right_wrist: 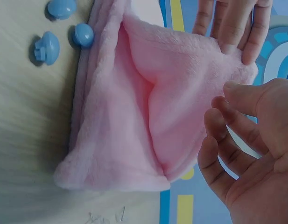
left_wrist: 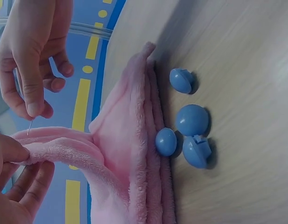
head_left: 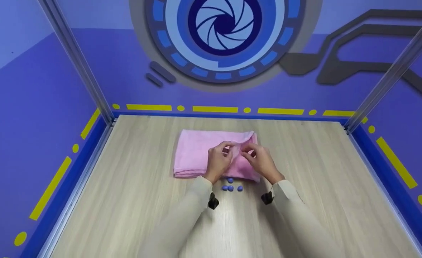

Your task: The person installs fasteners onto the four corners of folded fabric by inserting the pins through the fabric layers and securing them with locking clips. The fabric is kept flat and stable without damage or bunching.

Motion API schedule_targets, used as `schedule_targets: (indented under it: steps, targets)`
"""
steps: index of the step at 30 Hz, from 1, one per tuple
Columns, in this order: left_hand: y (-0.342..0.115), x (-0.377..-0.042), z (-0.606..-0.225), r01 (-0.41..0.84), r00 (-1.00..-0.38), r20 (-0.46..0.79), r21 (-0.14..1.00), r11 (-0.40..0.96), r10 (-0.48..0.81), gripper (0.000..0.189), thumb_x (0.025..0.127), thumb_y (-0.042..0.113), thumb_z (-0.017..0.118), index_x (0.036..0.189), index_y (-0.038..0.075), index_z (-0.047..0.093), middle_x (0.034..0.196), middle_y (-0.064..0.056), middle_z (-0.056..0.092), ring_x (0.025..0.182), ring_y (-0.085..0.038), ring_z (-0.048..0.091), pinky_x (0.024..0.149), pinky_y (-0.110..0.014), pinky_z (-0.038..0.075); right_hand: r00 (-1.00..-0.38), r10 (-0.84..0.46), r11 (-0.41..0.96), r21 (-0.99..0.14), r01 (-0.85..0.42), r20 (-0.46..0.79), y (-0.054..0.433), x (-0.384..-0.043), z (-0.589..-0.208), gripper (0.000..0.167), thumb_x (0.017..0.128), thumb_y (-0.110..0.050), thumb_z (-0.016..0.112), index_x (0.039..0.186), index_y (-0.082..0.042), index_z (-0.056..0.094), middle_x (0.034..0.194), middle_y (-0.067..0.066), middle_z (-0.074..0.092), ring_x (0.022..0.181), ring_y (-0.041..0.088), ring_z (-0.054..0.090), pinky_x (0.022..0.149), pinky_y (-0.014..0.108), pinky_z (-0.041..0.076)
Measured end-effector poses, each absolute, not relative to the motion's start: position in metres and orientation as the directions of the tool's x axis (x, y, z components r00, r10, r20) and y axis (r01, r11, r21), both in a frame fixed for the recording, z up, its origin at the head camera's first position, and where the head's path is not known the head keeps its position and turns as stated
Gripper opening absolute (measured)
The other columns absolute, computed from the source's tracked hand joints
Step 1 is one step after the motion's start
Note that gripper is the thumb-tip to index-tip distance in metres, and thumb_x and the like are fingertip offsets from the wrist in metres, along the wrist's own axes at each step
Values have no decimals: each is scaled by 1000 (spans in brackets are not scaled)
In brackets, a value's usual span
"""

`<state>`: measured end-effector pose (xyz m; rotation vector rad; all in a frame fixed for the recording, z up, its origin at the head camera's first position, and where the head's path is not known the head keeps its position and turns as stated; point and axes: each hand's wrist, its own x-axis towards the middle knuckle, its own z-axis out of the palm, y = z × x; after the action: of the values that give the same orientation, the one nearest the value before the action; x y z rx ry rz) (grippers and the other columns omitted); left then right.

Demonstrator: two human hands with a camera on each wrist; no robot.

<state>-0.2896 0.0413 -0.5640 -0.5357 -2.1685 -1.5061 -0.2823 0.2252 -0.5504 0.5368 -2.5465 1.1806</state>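
Note:
A folded pink plush cloth (head_left: 196,148) lies on the table, its near right part lifted into an open flap. My left hand (head_left: 219,162) pinches the flap's edge between thumb and fingers. Just right of it, my right hand (head_left: 263,163) pinches a thin pin (left_wrist: 30,127) between thumb and forefinger. The pin's lower end is right at the raised cloth edge in the left wrist view. Several blue mushroom-shaped caps (head_left: 230,188) sit on the table by the cloth's near edge, between my forearms; some are tipped and show a notched stem.
Small clear or metal pin-like pieces (right_wrist: 120,213) lie on the wooden table (head_left: 139,215) beyond the cloth's side in the right wrist view. Blue-purple printed walls (head_left: 125,71) and metal posts (head_left: 78,64) enclose the table at the back and sides.

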Motion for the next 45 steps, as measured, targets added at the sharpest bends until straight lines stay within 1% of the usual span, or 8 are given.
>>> schedule_targets:
  steps: [8, 15, 18, 21, 27, 36, 41, 45]
  targets:
    - [43, -288, -562, 528, -842, 535, 791, 310, 70, 17, 91, -4, 70, 103, 4, 78, 100, -8, 78, 74, -18, 75, 67, -24, 60, -896, -176, 619, -661, -424, 408, 222, -284, -553, 16, 90, -1, 77, 104, -6, 70, 90, 4, 75, 83, 21, 71, 68, 35, 58]
    - [44, -287, -563, 512, -853, 518, 805, 298, 66, 18, 91, -6, 70, 104, 3, 78, 99, -10, 78, 75, -19, 76, 68, -23, 61, -903, -162, 623, -669, -406, 397, 219, -286, -553, 42, 91, -2, 76, 129, -6, 61, 92, 6, 75, 76, 21, 68, 65, 32, 55]
    - [44, -287, -562, 498, -862, 502, 815, 297, 67, 19, 90, -5, 71, 105, 3, 79, 100, -9, 78, 77, -19, 76, 70, -24, 61, -902, -164, 628, -664, -407, 399, 217, -287, -553, 46, 91, -3, 76, 133, -8, 60, 94, 6, 75, 77, 22, 68, 66, 33, 55]
    - [44, -287, -563, 494, -865, 497, 815, 302, 71, 18, 89, -6, 72, 104, 3, 78, 102, -9, 78, 79, -19, 76, 71, -24, 61, -901, -167, 622, -666, -411, 400, 216, -287, -552, 45, 91, -3, 77, 133, -8, 61, 93, 6, 75, 78, 22, 68, 67, 34, 55]
    - [44, -286, -563, 511, -854, 513, 799, 318, 84, 17, 89, -6, 72, 102, 2, 78, 101, -9, 78, 78, -18, 76, 70, -22, 60, -901, -176, 610, -675, -415, 396, 214, -288, -552, 40, 92, -2, 75, 130, -6, 64, 89, 7, 74, 70, 20, 64, 64, 32, 54]
    - [47, -285, -565, 535, -840, 535, 791, 297, 86, 14, 92, -3, 71, 103, 2, 78, 100, -10, 78, 77, -20, 77, 69, -22, 60, -893, -185, 624, -653, -429, 410, 210, -289, -555, 29, 91, -3, 76, 119, -1, 69, 92, 11, 76, 77, 25, 70, 67, 37, 58]
    - [47, -284, -566, 542, -836, 540, 789, 288, 97, 14, 92, -1, 72, 105, 3, 78, 102, -8, 78, 78, -20, 77, 69, -21, 60, -889, -176, 611, -661, -435, 422, 209, -289, -554, 24, 89, 0, 77, 111, -2, 72, 89, 9, 76, 75, 22, 70, 66, 38, 59]
    - [46, -284, -567, 540, -838, 535, 786, 301, 107, 16, 91, -3, 72, 104, 3, 78, 101, -8, 79, 78, -19, 77, 70, -20, 59, -894, -168, 598, -678, -428, 416, 210, -290, -555, 16, 88, -1, 78, 104, -4, 76, 90, 7, 77, 78, 21, 71, 70, 39, 60]
